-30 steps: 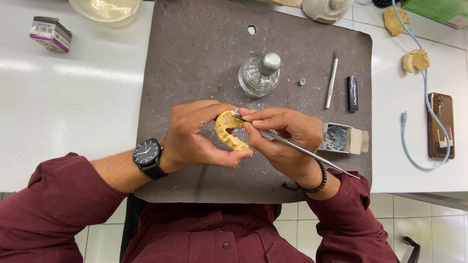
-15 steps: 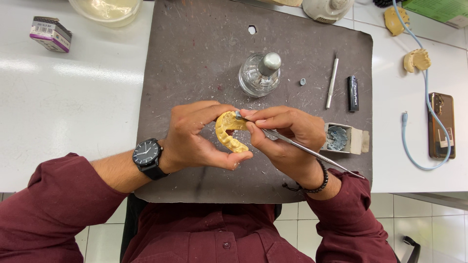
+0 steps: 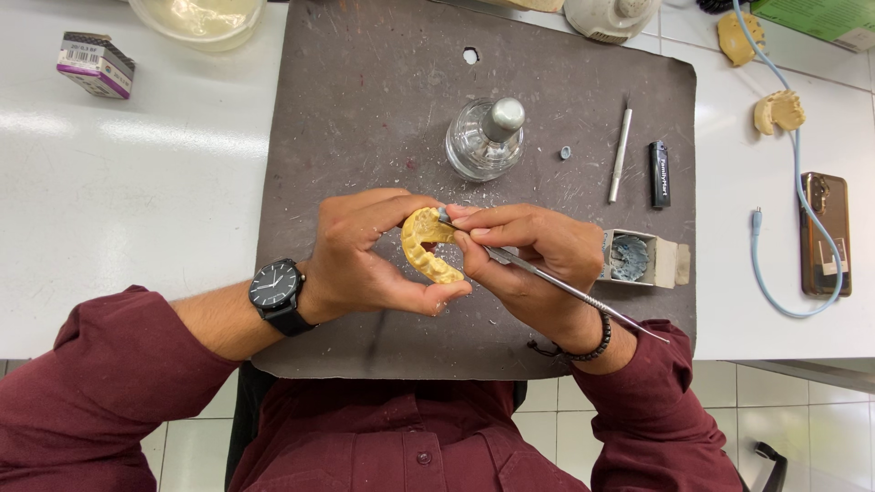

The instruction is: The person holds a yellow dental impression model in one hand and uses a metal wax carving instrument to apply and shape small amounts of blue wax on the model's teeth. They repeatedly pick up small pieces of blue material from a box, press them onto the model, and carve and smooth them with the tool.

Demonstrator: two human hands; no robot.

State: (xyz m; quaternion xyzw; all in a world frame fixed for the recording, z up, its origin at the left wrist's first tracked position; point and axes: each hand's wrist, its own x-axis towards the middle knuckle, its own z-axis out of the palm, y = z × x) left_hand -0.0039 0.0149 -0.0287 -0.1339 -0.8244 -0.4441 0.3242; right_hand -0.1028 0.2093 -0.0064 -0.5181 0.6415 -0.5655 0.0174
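The left hand [image 3: 365, 251] grips a yellow teeth model [image 3: 426, 244] between thumb and fingers; the right hand [image 3: 538, 260] pinches a thin metal tool [image 3: 565, 290], tip touching the model's top edge, work seemingly midway

Fingers of the left hand [image 3: 369, 251] cover part of the yellow dental cast [image 3: 427, 244]. The metal tool's [image 3: 570, 292] tip is too small to make out. The bowl [image 3: 196, 20] is cut off by the top edge.
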